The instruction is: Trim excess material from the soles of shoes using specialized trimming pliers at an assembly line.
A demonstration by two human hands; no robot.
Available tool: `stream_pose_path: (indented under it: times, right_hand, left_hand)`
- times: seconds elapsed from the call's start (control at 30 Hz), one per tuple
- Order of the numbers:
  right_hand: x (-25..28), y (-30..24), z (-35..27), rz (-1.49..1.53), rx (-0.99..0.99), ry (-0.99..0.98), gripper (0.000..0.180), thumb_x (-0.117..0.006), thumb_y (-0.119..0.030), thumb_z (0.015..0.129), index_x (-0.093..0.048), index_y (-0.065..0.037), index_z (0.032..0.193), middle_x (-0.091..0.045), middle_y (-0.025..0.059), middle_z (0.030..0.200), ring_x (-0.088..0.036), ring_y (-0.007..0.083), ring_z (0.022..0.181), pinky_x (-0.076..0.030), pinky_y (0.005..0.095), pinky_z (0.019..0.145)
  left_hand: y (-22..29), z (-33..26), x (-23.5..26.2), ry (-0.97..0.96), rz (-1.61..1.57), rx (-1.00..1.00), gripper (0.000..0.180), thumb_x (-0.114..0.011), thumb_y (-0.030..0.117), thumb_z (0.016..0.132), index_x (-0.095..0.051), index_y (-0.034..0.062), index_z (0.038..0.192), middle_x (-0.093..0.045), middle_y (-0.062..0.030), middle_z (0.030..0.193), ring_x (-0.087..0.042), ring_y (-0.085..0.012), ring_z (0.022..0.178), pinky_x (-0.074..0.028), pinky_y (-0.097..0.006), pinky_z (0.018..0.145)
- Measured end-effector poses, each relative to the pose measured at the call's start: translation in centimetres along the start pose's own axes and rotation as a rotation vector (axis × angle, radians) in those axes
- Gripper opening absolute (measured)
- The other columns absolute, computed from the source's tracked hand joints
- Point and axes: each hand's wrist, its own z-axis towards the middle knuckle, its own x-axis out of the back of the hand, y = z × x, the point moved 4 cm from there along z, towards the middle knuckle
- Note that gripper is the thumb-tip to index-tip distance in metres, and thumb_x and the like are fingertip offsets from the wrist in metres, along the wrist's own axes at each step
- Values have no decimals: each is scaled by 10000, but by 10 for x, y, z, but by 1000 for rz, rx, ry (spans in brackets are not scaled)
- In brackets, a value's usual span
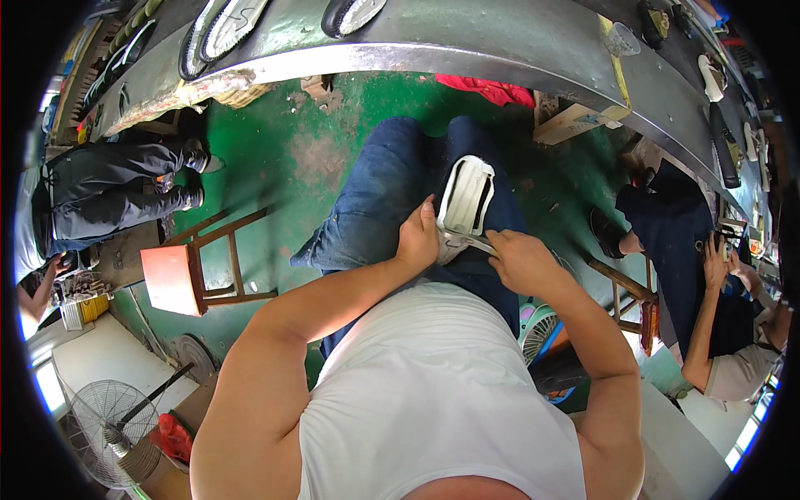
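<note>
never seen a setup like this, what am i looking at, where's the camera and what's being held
There is no machine here, just a person with two bare hands. The single picture comes from a wide fisheye camera on that person's head, looking down, so straight edges bend.

You see their white top and blue trousers. Over the lap, the left hand grips the near end of a white shoe-like piece. The right hand pinches a thin pale strip beside it; what that is, I cannot tell.

On the metal-topped bench ahead lie dark-rimmed shoe-like pieces and a clear cup. Other people are nearby, at left and right.
</note>
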Motion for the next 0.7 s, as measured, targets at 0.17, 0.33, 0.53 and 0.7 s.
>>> stream_pose_path:
  times: [0.17,0.33,0.53,0.7]
  right_hand:
    - [21,9,6,-276,120,277,426,-678,-84,844,-538,84,1209,-621,167,1015,-633,349,979,-537,433,811]
    - [2,39,13,-134,-48,148,356,-661,-69,812,-567,18,1144,-641,163,982,-656,337,916,-555,409,757]
    - [-38,64,-6,43,-70,293,272,-665,-114,841,-581,-45,1090,-649,153,932,-667,343,874,-548,440,735]
    - [-14,65,-14,99,-249,32,242,-660,-158,880,-577,-32,1069,-658,208,910,-657,388,885,-523,486,759]
  left_hand:
    - [6,-1,-1,37,140,-304,464,-363,246,1071,-528,-90,1344,-543,-314,1356,-518,-431,1284,-405,-406,1097]
    - [16,-7,-1,-29,273,-482,459,-429,199,1046,-461,-83,1407,-472,-304,1431,-483,-424,1319,-394,-410,1113]
    - [39,-9,-2,-167,583,-683,496,-514,182,999,-447,84,1480,-318,-290,1535,-411,-459,1359,-408,-436,1108]
    - [47,-4,-5,-341,770,-751,530,-555,197,979,-444,191,1497,-255,-313,1553,-430,-489,1335,-455,-447,1069]
